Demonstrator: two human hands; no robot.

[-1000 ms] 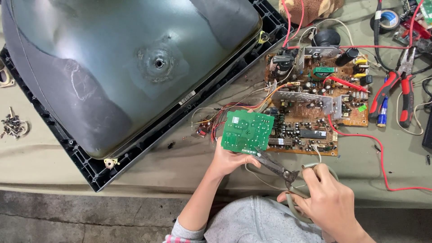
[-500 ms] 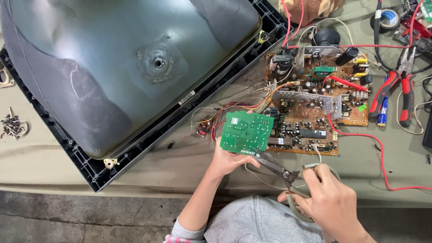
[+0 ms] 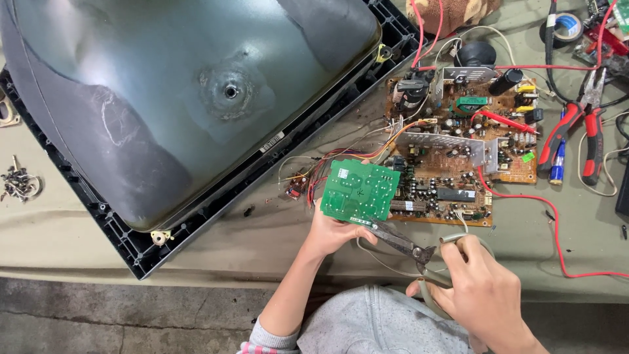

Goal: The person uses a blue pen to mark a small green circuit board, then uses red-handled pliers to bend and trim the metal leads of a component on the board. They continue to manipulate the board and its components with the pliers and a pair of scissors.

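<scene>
My left hand (image 3: 331, 234) grips the lower edge of a small green circuit board (image 3: 360, 191), held tilted above the table with its solder side up. My right hand (image 3: 473, 283) is closed on the handles of a pair of scissors (image 3: 405, 240); the blades point up and left and reach the green board's lower right edge. Thin red and orange wires (image 3: 341, 160) run from behind the green board toward a large brown circuit board (image 3: 458, 154) lying flat just to its right.
A big grey picture tube (image 3: 177, 98) in a black plastic frame (image 3: 131, 246) fills the left. Red-handled pliers (image 3: 580, 124), a blue battery (image 3: 557, 162), a tape roll (image 3: 565, 27) and red leads (image 3: 557, 229) lie at the right. Loose screws (image 3: 18, 182) sit far left.
</scene>
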